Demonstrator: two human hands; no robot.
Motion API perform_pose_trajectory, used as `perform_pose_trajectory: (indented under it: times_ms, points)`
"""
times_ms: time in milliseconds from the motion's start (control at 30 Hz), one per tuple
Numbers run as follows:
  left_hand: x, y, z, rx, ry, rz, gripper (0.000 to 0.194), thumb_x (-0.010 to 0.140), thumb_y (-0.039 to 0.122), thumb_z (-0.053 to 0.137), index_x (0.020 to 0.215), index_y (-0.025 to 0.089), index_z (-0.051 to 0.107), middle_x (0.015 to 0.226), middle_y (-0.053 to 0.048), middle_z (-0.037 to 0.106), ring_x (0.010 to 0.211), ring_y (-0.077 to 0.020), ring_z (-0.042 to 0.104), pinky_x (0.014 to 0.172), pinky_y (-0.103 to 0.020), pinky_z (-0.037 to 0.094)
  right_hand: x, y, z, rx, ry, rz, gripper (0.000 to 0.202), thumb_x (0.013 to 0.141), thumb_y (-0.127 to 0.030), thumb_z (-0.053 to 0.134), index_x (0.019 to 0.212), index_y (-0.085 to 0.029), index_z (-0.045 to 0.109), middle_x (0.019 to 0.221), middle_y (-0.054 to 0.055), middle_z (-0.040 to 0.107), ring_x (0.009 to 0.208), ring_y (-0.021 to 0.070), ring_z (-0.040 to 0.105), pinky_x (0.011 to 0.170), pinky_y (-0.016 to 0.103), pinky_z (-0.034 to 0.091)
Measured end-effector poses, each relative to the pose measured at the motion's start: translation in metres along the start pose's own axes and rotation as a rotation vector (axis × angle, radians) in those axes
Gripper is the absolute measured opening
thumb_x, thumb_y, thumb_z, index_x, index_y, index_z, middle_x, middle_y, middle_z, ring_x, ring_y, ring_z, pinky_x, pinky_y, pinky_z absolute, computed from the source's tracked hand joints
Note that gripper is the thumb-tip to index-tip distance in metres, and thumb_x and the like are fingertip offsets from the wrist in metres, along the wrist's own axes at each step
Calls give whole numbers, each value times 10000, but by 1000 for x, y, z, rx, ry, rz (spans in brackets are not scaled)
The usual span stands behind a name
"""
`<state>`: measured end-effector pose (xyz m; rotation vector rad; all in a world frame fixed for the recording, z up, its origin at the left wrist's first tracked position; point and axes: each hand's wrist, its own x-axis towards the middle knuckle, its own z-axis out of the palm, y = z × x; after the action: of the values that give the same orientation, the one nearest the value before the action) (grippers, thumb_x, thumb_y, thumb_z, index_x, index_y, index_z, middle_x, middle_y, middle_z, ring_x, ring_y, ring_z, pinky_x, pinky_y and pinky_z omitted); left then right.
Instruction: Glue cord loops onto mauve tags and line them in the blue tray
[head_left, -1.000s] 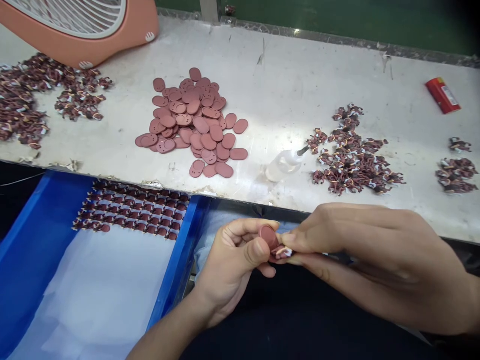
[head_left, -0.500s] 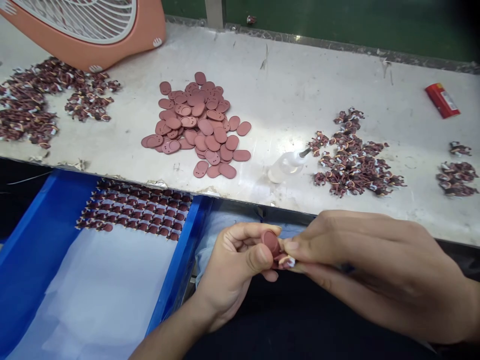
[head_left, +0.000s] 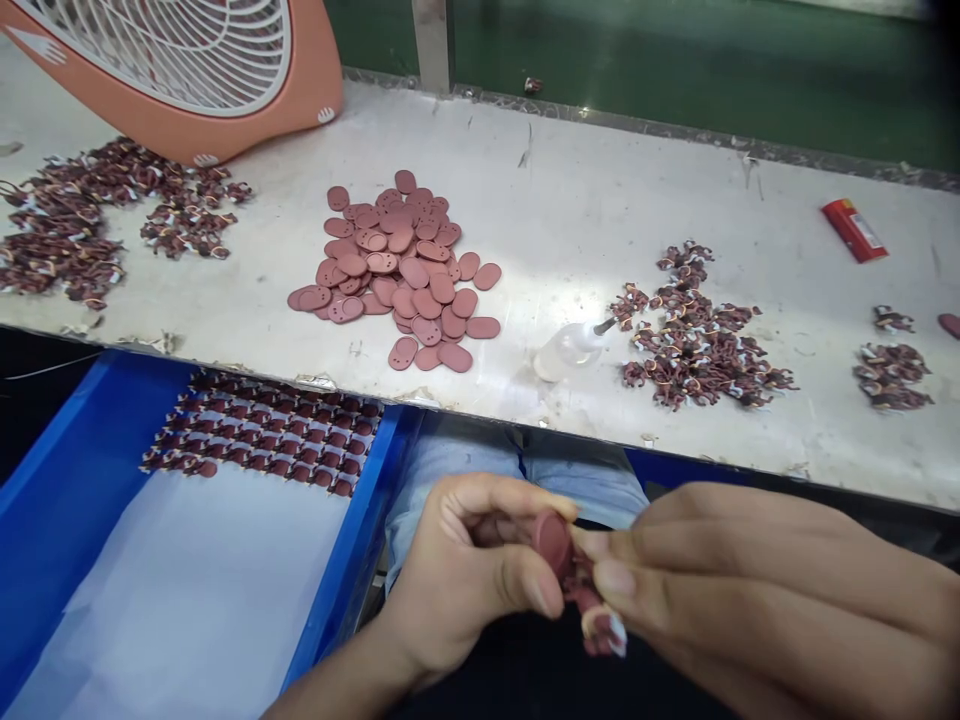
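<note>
A worker's left hand (head_left: 457, 585) pinches a reddish-brown disc (head_left: 553, 542) between thumb and forefinger, while the right hand (head_left: 757, 580) grips a small figure (head_left: 594, 615) in its fingertips at the disc's edge, the figure's white-tipped end hanging at 5 o'clock from the disc. On the bench (head_left: 585, 180) beyond the hands, a disc pile (head_left: 412, 275) sits at 11 o'clock, a bottle (head_left: 566, 352) at 12 and a figure heap (head_left: 705, 345) at 1. At 10 o'clock, a blue tray (head_left: 82, 430) holds assembled rows (head_left: 262, 430).
</note>
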<state>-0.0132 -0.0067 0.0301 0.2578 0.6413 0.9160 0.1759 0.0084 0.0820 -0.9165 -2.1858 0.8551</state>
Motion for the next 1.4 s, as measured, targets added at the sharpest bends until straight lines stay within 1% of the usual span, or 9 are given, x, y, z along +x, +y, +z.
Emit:
perform_pose_trajectory:
  times_ms: [67, 133, 233, 333, 567, 1067, 1233, 1333, 1400]
  points:
    - [7, -2, -3, -8, 62, 20, 279, 606, 402, 912, 804, 232, 814, 593, 6, 702, 459, -54, 592, 474, -119, 490, 12, 8, -2, 31, -41, -40, 220, 879, -83, 659, 1065, -200, 664, 874, 38, 754, 730, 140, 719, 688, 194, 616]
    - [14, -4, -8, -19, 104, 29, 317, 611, 424, 908, 809, 197, 811, 609, -2, 698, 512, -62, 622, 469, -96, 485, 22, 16, -3, 54, -72, -29, 241, 844, -44, 676, 1015, -212, 655, 872, 24, 752, 726, 140, 706, 668, 219, 607]
    - [18, -7, -14, -44, 123, 21, 298, 654, 389, 896, 840, 174, 808, 660, -8, 713, 552, -63, 646, 474, -85, 497, 27, 24, -1, 50, -82, 9, 172, 872, -75, 653, 969, -216, 637, 818, 8, 738, 707, 140, 691, 629, 249, 586]
    - [17, -8, -16, -72, 128, 12, 266, 665, 323, 899, 858, 168, 804, 690, -4, 727, 570, -62, 662, 486, -81, 511, 26, 28, 2, 27, -53, -24, 122, 877, -101, 670, 949, -196, 644, 811, 4, 736, 697, 128, 688, 614, 240, 574]
    - [14, -8, -16, -92, 125, 11, 246, 683, 299, 891, 866, 164, 798, 708, 12, 729, 595, -60, 675, 497, -80, 523, 29, 28, 3, -2, -50, -76, 101, 884, -92, 664, 937, -177, 650, 800, -6, 734, 692, 101, 685, 621, 216, 566]
    - [14, -6, -19, -72, 140, 6, 263, 674, 316, 894, 851, 155, 786, 718, 7, 696, 591, -57, 639, 459, -78, 501, 33, 26, 3, -35, -63, -70, 91, 882, -110, 684, 931, -181, 656, 824, -11, 735, 715, 100, 682, 643, 218, 559]
    - [13, -4, -22, -71, 100, 11, 259, 687, 337, 883, 853, 164, 785, 731, 3, 707, 594, -68, 653, 457, -91, 514, 35, 23, 2, -30, -77, -102, 153, 887, -108, 676, 1018, -180, 645, 864, 3, 730, 756, 107, 680, 676, 218, 554]
    - [13, -1, -23, -105, 63, -4, 240, 706, 355, 868, 836, 172, 782, 729, -2, 718, 616, -82, 682, 506, -101, 544, 36, 23, 1, -48, -71, -139, 282, 885, -206, 712, 1148, -159, 621, 1001, 51, 723, 881, 133, 687, 769, 225, 560]
    - [13, 1, -24, -149, 50, -24, 264, 697, 382, 867, 835, 175, 779, 728, -1, 717, 632, -95, 697, 511, -112, 556, 37, 24, 1, -56, -37, -135, 371, 854, -261, 755, 1180, -150, 616, 1064, 71, 706, 934, 147, 672, 799, 227, 557]
